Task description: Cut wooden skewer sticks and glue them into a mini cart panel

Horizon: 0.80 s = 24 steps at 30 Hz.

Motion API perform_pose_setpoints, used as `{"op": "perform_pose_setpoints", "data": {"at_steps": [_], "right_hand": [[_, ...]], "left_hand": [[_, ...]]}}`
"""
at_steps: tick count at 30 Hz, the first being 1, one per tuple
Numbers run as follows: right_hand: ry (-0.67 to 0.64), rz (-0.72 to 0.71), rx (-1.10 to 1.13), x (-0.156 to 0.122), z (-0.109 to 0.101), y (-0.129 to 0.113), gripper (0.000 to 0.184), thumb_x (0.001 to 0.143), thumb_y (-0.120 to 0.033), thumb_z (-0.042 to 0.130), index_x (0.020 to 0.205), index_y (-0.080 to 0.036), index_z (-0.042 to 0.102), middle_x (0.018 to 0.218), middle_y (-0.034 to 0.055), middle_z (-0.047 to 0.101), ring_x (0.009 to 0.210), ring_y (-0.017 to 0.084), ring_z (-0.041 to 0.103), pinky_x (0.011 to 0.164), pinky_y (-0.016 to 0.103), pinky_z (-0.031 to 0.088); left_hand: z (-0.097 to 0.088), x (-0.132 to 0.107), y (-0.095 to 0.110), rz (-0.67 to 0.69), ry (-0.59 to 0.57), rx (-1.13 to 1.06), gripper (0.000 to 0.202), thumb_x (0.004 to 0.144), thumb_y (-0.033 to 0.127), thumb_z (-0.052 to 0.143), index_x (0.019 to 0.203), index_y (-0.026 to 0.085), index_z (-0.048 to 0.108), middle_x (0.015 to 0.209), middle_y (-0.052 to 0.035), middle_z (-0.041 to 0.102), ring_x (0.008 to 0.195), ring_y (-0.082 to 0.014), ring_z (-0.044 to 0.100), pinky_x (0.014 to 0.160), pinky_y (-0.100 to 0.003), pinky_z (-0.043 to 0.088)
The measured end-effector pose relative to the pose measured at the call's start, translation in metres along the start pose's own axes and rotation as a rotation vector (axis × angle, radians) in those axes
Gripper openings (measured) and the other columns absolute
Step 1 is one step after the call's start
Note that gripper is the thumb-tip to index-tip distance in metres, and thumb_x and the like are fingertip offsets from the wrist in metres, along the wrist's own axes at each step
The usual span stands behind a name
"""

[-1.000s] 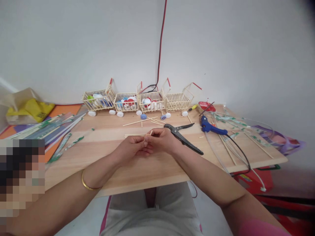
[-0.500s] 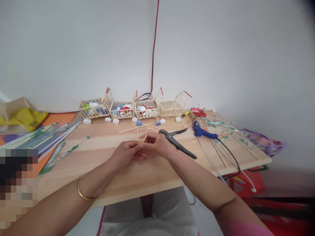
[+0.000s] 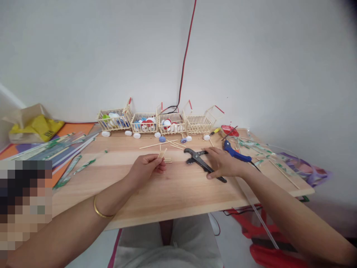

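Observation:
My left hand (image 3: 147,166) is closed around a few short wooden sticks (image 3: 162,153) that poke up from its fingertips, held just above the wooden table (image 3: 167,190). More short sticks (image 3: 168,160) lie on the table right of that hand. My right hand (image 3: 223,163) lies over the handles of the black cutters (image 3: 198,158), fingers curled onto them; the cutters rest on the table with the jaws pointing left.
Four small stick carts (image 3: 156,121) with bottle caps line the back edge by the wall. A blue glue gun (image 3: 235,152), a red lid (image 3: 229,130), long sticks and plastic wrappers lie at right. Wrappers and coloured paper (image 3: 55,149) lie at left. A red-black cable (image 3: 185,59) hangs down the wall.
My right hand left the sticks and moved right onto the black cutters. My left hand keeps the sticks. The camera view shifted slightly.

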State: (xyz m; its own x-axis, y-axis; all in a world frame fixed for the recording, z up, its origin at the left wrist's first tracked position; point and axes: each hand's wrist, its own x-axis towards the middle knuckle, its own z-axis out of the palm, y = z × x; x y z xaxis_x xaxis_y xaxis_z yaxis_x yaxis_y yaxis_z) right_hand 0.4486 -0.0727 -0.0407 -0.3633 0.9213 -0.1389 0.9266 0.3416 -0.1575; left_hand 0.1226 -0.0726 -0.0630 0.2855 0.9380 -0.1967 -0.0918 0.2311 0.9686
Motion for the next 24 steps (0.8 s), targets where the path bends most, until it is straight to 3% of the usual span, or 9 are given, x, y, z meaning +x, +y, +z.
{"op": "perform_pose_setpoints", "data": {"at_steps": [5, 7, 10, 15, 19, 24], "right_hand": [[-0.006, 0.016, -0.006, 0.001, -0.007, -0.016, 0.069, 0.057, -0.035, 0.069, 0.12, -0.015, 0.05, 0.112, 0.015, 0.052, 0.102, 0.03, 0.053, 0.086, 0.036, 0.042], [0.025, 0.086, 0.025, -0.006, -0.009, -0.027, 0.054, 0.06, -0.027, 0.063, 0.112, -0.014, 0.053, 0.104, 0.0131, 0.057, 0.093, 0.028, 0.056, 0.078, 0.034, 0.043], [0.092, 0.122, 0.265, -0.017, -0.007, -0.05, 0.044, 0.067, -0.022, 0.053, 0.111, -0.016, 0.049, 0.094, 0.0076, 0.06, 0.081, 0.022, 0.058, 0.07, 0.03, 0.044], [0.29, 0.02, 0.614, -0.025, 0.011, -0.098, 0.049, 0.074, -0.025, 0.05, 0.121, -0.018, 0.039, 0.102, 0.0063, 0.058, 0.088, 0.019, 0.056, 0.078, 0.031, 0.045], [0.366, -0.059, 0.653, -0.018, 0.03, -0.126, 0.061, 0.069, -0.019, 0.056, 0.127, -0.02, 0.036, 0.122, 0.01, 0.049, 0.111, 0.024, 0.047, 0.096, 0.036, 0.038], [0.377, -0.091, 0.649, -0.013, 0.031, -0.138, 0.063, 0.065, -0.014, 0.057, 0.125, -0.02, 0.038, 0.118, 0.0095, 0.05, 0.109, 0.023, 0.048, 0.094, 0.037, 0.04]], "left_hand": [[-0.002, 0.001, -0.001, 0.066, -0.004, 0.055, 0.024, 0.072, 0.038, 0.065, 0.077, 0.015, 0.066, 0.069, -0.0022, 0.066, 0.063, -0.0128, 0.061, 0.063, -0.027, 0.052], [-0.002, 0.001, -0.001, 0.089, 0.003, 0.061, 0.023, 0.073, 0.038, 0.064, 0.077, 0.015, 0.066, 0.071, -0.0023, 0.065, 0.064, -0.0129, 0.061, 0.063, -0.026, 0.052], [0.0, -0.003, 0.003, 0.145, 0.01, 0.123, 0.024, 0.076, 0.039, 0.061, 0.076, 0.015, 0.066, 0.071, -0.003, 0.065, 0.065, -0.0137, 0.062, 0.063, -0.026, 0.052], [0.003, -0.015, 0.011, 0.361, 0.111, 0.383, 0.022, 0.082, 0.035, 0.053, 0.085, 0.017, 0.066, 0.076, -0.0029, 0.068, 0.067, -0.0145, 0.063, 0.067, -0.025, 0.05], [0.001, -0.021, 0.014, 0.561, 0.155, 0.598, 0.02, 0.086, 0.028, 0.048, 0.09, 0.019, 0.065, 0.077, -0.0025, 0.068, 0.07, -0.0135, 0.063, 0.071, -0.023, 0.047], [-0.002, -0.02, 0.01, 0.75, 0.122, 0.725, 0.02, 0.088, 0.021, 0.044, 0.094, 0.019, 0.063, 0.077, -0.0017, 0.067, 0.071, -0.0119, 0.062, 0.069, -0.021, 0.047]]}}
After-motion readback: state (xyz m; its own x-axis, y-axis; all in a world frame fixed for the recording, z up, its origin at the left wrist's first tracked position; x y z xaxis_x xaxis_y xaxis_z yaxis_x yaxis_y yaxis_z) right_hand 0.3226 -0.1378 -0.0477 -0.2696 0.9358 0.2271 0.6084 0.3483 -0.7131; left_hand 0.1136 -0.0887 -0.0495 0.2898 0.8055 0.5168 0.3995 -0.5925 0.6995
